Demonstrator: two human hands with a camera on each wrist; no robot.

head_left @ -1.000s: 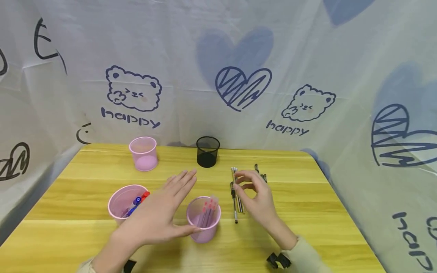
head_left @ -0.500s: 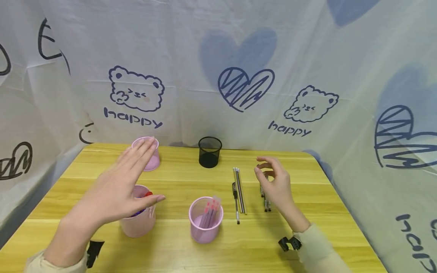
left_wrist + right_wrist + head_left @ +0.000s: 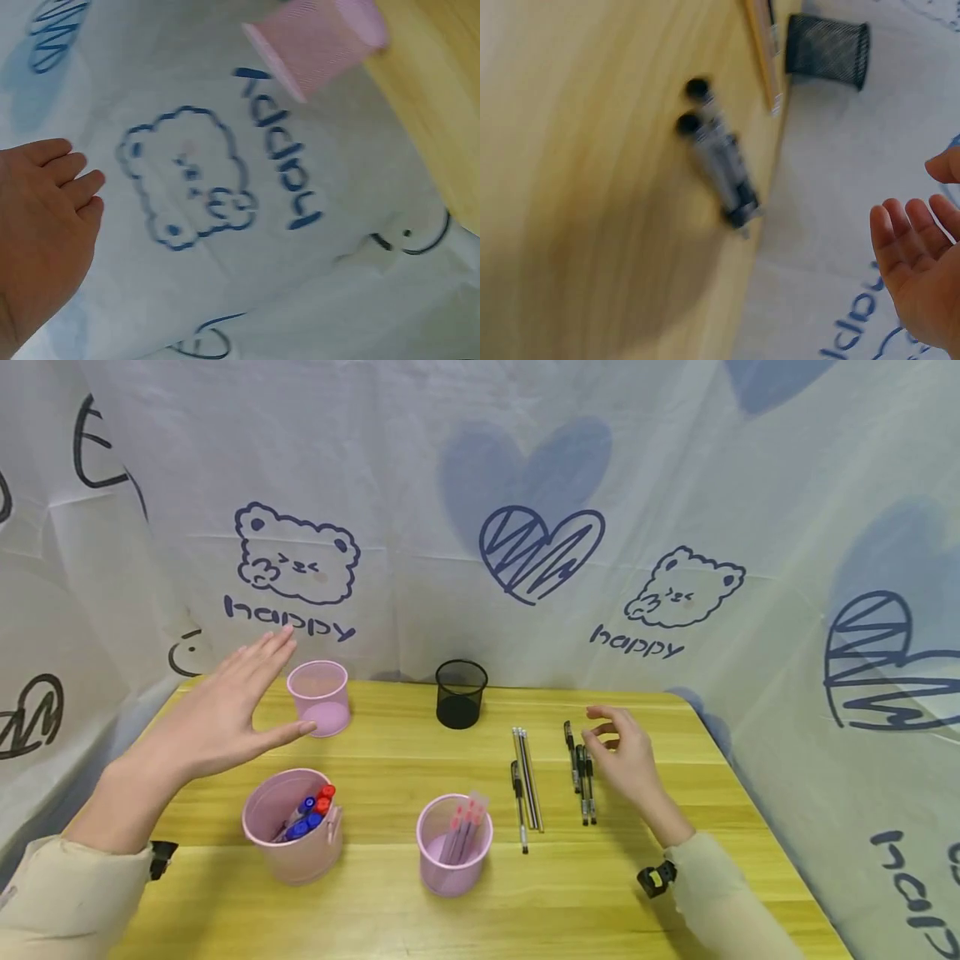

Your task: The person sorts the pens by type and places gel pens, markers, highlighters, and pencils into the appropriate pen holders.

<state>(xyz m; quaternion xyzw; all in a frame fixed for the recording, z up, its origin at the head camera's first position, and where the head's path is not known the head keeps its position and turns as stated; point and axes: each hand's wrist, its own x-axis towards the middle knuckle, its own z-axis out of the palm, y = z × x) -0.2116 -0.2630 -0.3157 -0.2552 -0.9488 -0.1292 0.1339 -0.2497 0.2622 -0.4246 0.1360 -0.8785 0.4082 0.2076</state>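
- Although its fingers lie straight with the thumb spread, the left hand (image 3: pixel 202 714) grasps nothing; it hangs at the left of the frame, higher in the picture than the bucket (image 3: pixel 300 860) and, by the left wrist view, apart from the back cup (image 3: pixel 333 695).
- The right hand (image 3: pixel 628 758), right of centre, is unloaded too: its fingers bend loosely, with nothing seen between thumb and forefinger — a shape that would suit a thin item.
- Just left of its fingertips lie the three pens (image 3: pixel 581 764), apparently untouched, roughly parallel and perhaps grouped by kind.
- Further toward the centre, the pencils (image 3: pixel 528 785) lie lengthwise with a lone pen (image 3: pixel 518 797) close along their left side.
- At lower left, the markers (image 3: pixel 302 825) lean to the bucket's right wall, probably because its mouth is wide; the pink-tipped sticks (image 3: pixel 467 827) lean likewise in the front cup (image 3: pixel 450 878), lower centre.
- The black cup (image 3: pixel 458 710) stands near the table's (image 3: pixel 375 918) far edge, at mid-frame — perhaps to leave working room in front.
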